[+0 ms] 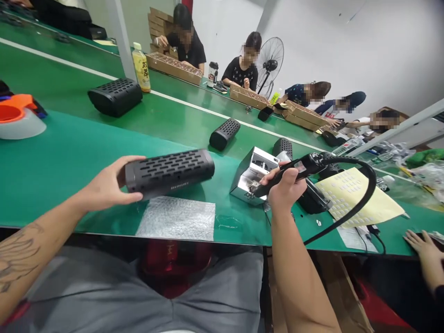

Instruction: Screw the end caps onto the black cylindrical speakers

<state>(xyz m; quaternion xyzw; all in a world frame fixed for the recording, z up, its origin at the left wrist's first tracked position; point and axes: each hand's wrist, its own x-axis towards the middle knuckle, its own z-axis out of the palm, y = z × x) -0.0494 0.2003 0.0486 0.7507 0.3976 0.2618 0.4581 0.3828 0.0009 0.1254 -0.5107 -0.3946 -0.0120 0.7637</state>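
My left hand (pixel 106 187) grips one end of a black perforated speaker (pixel 169 172) and holds it level just above a grey foam mat (pixel 176 218) at the table's near edge. My right hand (pixel 285 185) is closed around a black soldering iron (pixel 294 170) with a thick black cable (pixel 360 199) looping off to the right. The iron's tip points down toward a silver metal stand (pixel 251 175) between the two hands.
More black speakers (pixel 115 96) (pixel 225 133) (pixel 283 148) lie on the green conveyor table (pixel 69 152). A yellow sticker sheet (pixel 357 196), a drink bottle (pixel 141 67), an orange tape dispenser (pixel 17 115) and cardboard trays (pixel 173 67) are around. Several people sit opposite; another person's hand (pixel 421 245) rests at right.
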